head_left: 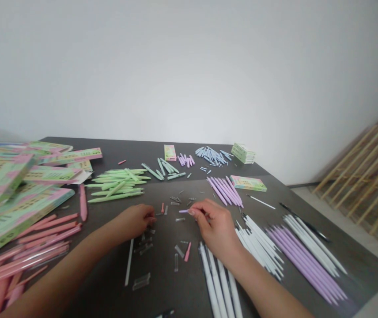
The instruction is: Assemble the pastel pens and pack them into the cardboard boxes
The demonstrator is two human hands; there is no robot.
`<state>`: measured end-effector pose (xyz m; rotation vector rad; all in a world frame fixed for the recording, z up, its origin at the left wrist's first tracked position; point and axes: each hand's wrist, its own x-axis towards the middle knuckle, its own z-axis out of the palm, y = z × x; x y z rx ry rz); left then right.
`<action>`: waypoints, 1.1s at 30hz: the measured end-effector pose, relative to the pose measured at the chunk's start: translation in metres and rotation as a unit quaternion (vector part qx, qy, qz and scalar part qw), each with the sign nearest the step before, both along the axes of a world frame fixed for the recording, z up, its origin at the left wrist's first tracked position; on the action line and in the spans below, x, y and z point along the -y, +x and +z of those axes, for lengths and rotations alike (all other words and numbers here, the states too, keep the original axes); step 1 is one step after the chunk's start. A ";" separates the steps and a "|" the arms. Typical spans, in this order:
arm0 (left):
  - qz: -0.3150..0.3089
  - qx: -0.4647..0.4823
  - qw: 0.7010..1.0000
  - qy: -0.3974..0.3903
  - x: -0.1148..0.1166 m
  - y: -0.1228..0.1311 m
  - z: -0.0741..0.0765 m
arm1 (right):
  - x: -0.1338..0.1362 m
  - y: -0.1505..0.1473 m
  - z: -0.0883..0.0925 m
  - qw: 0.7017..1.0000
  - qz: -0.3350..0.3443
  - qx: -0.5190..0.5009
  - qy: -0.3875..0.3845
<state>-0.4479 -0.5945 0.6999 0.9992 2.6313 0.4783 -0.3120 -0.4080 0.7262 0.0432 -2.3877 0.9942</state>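
**Hands among loose pen parts on a dark tabletop**

At the centre of the frame, the right hand (215, 227) has its grip pinched closed on a small lilac pen part (184, 211). The part is held by thumb and fingertips and points left, just above the tabletop (162, 291). The left hand (136, 221), left of centre, lies knuckles-up with its fingers curled down onto the surface. I cannot tell whether its grip holds anything. Its fingertips are among the small clear parts (145, 245) scattered between the two hands, and a short pink part (187, 251) lies near them.

A row of white tubes (218, 282) runs under the right wrist toward the lower edge. More white tubes (262, 243) fan out to the right, beside long lilac barrels (304, 258). A shorter heap of lilac barrels (225, 191) lies above the right hand.

Green barrels (118, 183) are piled upper left of centre, and pink barrels (43, 234) fill the lower left. Light blue parts (212, 155) lie near the far edge.

Pink-and-green printed boxes (6, 190) are stacked at the left edge. A single flat box (247, 183) lies right of centre. All of them carry print, but it is too blurred to read.

A wooden rack (371, 176) leans at the right edge of the frame.
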 end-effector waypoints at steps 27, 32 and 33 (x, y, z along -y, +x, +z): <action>-0.168 0.000 0.986 -0.015 -0.029 0.091 0.013 | -0.002 0.001 0.001 1.000 -0.006 -0.020 0.003; -0.199 -0.020 0.980 -0.002 -0.032 0.090 0.010 | -0.002 0.000 0.001 1.000 -0.008 -0.018 0.003; -0.201 -0.018 0.979 0.001 -0.032 0.090 0.009 | -0.002 0.000 0.001 1.000 -0.008 -0.018 0.002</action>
